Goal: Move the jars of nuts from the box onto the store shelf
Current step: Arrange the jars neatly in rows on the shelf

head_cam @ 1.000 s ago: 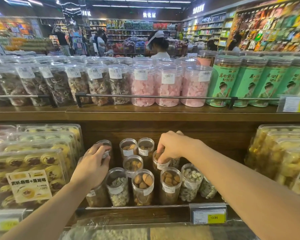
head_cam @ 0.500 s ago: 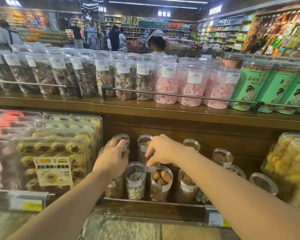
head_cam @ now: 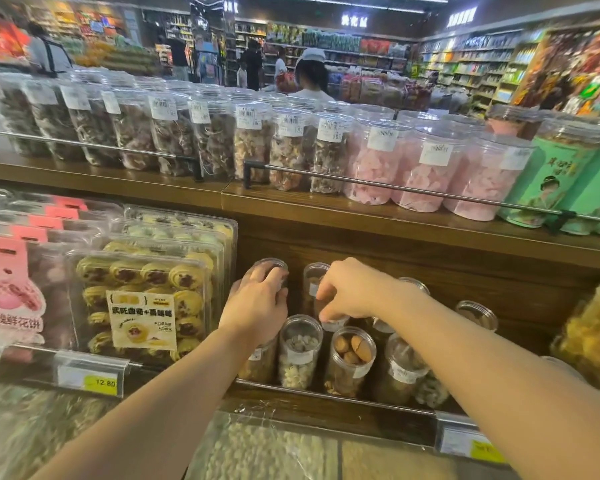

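Note:
Several clear jars of nuts stand on the lower wooden shelf [head_cam: 326, 403], behind a thin metal rail. My left hand [head_cam: 257, 306] wraps around a back-row jar [head_cam: 272, 266] at the left of the group, its lid showing above my fingers. My right hand [head_cam: 352, 291] pinches the lid of a second-row jar [head_cam: 335, 323], which it mostly hides. In front stand a jar of pale nuts [head_cam: 298, 351] and a jar of brown nuts [head_cam: 350, 362]. The box is out of view.
Clear trays of yellow pastries [head_cam: 142, 299] press against the jars from the left. More yellow packs [head_cam: 589, 341] sit at the right. The upper shelf [head_cam: 361, 216] overhangs with tall jars of dried goods and pink sweets [head_cam: 423, 168]. A price tag [head_cam: 465, 443] hangs at the front edge.
The camera has swung to the left, so the jars sit further right in view. Both hands stay on the same jars, with barely any shift.

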The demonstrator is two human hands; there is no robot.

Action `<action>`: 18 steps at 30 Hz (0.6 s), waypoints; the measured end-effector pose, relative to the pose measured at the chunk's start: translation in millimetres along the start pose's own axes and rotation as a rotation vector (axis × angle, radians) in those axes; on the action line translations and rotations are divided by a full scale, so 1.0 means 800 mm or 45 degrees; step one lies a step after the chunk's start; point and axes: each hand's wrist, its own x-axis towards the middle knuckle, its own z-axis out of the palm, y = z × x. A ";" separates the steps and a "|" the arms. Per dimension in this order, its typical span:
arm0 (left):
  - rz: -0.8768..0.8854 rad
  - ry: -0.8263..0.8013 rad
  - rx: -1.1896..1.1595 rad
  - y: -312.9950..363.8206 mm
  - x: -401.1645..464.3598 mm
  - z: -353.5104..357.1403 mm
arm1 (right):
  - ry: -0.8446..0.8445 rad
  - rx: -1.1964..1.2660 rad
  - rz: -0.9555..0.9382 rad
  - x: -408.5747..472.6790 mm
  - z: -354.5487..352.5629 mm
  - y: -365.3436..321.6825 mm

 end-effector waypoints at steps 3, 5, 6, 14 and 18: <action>-0.002 -0.002 -0.008 0.000 0.000 -0.002 | -0.047 0.109 -0.156 -0.011 0.015 -0.015; 0.001 -0.010 0.001 0.001 0.000 -0.002 | -0.070 0.083 -0.206 -0.014 0.034 -0.022; 0.000 -0.013 0.006 0.001 0.000 -0.003 | -0.056 0.074 -0.214 -0.014 0.042 -0.022; -0.014 -0.024 0.006 0.000 0.000 -0.001 | -0.036 0.086 -0.186 -0.026 0.041 -0.023; -0.004 -0.015 0.019 -0.002 0.001 -0.001 | -0.106 0.069 -0.147 -0.048 0.003 -0.011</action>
